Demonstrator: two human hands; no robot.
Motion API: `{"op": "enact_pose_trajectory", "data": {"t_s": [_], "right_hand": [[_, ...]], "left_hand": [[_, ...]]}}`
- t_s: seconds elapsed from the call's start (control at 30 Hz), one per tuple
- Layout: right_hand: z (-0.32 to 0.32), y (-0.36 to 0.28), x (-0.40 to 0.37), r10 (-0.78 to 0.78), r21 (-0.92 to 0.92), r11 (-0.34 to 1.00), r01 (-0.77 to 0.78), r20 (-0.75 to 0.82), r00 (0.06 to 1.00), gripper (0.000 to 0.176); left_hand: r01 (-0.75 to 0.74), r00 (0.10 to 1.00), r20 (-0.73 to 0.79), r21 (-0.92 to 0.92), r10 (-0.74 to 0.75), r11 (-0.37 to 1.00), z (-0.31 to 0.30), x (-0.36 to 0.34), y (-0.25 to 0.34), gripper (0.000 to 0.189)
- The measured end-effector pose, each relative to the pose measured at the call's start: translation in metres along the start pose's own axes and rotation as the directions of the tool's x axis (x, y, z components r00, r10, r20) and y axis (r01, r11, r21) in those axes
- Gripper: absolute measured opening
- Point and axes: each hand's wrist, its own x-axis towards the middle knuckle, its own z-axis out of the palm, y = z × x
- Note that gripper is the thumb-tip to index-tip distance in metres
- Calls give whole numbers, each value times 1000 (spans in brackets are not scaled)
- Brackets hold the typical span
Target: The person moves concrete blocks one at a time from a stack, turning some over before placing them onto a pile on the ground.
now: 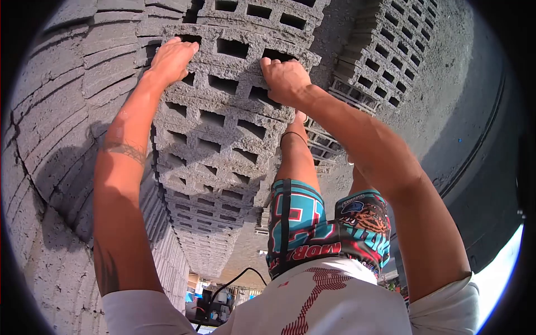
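A tall stack of grey hollow concrete blocks (212,89) rises in front of me, its rectangular holes facing me. My left hand (172,58) grips a block near the top left of the stack, its fingertips hooked into a hole. Farther right on the same row, my right hand (285,79) has its fingers curled into another hole of that block, by its right end. The fingertips of both hands are partly hidden inside the holes.
On the left stands a wall of stacked blocks (56,111). Another stack (391,50) sits at the upper right on gravelly ground (430,106). A dark vehicle-like shape (491,190) is at the far right. My legs are close to the stack.
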Motion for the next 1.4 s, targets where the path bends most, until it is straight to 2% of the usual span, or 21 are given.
{"op": "enact_pose_trajectory", "data": {"t_s": [0.2, 0.3, 0.33, 0.4, 0.47, 0.53, 0.57, 0.63, 0.73, 0.87, 0.93, 0.97, 1.0, 1.07, 1.1, 1.17, 1.23, 1.27, 1.33, 1.37, 1.4], "right_hand": [[-8, -4, 4, -28, 33, 999, 26, 42, 999, 44], [8, -2, 13, -8, -2, 1000, 8, 1, 1000, 44], [13, -7, 17, 11, -49, 999, -13, -31, 999, 44], [17, 6, 15, -48, 55, 997, 50, -44, 998, 46], [17, 5, 14, -26, 62, 998, 31, -72, 997, 40], [17, 2, 13, -58, -49, 997, 57, -12, 998, 33], [18, 2, 15, -60, -72, 996, 60, 5, 998, 30], [18, 2, 17, -66, -64, 996, 62, -71, 995, 30], [14, -1, 15, -77, -2, 997, 77, -60, 995, 29], [28, -5, 5, -5, -52, 999, -8, -233, 973, 38], [22, -13, 4, 53, -26, 998, -58, -172, 984, 46], [17, -20, 0, 108, 44, 994, -102, -160, 981, 49], [13, -24, -15, 159, -26, 984, -173, -280, 947, 51], [9, -43, -38, 261, 215, 958, -188, -390, 883, 55], [11, -52, -54, 269, 237, 953, -187, -383, 884, 55], [21, -51, -92, 119, 505, 857, 102, -388, 914, 55], [47, -31, -133, 85, 708, 654, 266, -418, 904, 42], [62, -15, -153, 178, 733, 631, 254, -456, 872, 30], [94, 32, -189, 369, 834, 551, 28, -274, 888, 38], [107, 63, -202, 396, 804, 554, -216, -26, 918, 43], [126, 90, -215, 520, 700, 619, -356, -25, 854, 46]], "left_hand": [[-19, 1000, 13, -46, 20, 999, -15, -6, -5, 47], [-50, 997, -53, 10, 51, 999, -9, -1, -8, 58], [-10, 1000, 25, 37, 9, 999, -6, 1, -6, 58], [8, 995, 100, 29, -11, 1000, -4, 3, -7, 63], [0, 998, 56, 14, 0, 1000, -2, -1, -6, 60], [-24, 1000, -6, 12, 24, 1000, -7, 0, -7, 57], [-26, 1000, 14, 12, 25, 1000, -9, 0, -8, 57], [-66, 996, 59, 11, 65, 998, -10, 4, -11, 57], [-2, 998, 63, 17, 1, 1000, -13, 4, -2, 58], [20, 996, 84, 68, -26, 998, -10, 2, -1, 58], [12, 996, 91, 113, -22, 994, -12, 7, 0, 59], [50, 985, 157, 111, -67, 993, -14, 9, 1, 59], [93, 968, 223, 113, -117, 989, -15, 14, 5, 60], [78, 976, 195, 131, -102, 988, -12, 18, 6, 58], [82, 981, 165, 130, -103, 988, -9, 13, 8, 57], [83, 978, 175, 158, -110, 984, -5, 10, 9, 55], [115, 970, 192, 173, -148, 978, -12, 17, 15, 51], [111, 970, 194, 179, -146, 977, -13, 18, 15, 51], [127, 962, 216, 188, -167, 974, -8, 16, 11, 59], [140, 960, 213, 190, -180, 972, -6, 12, 9, 59], [119, 959, 230, 203, -166, 972, -3, 10, 5, 65]]}}
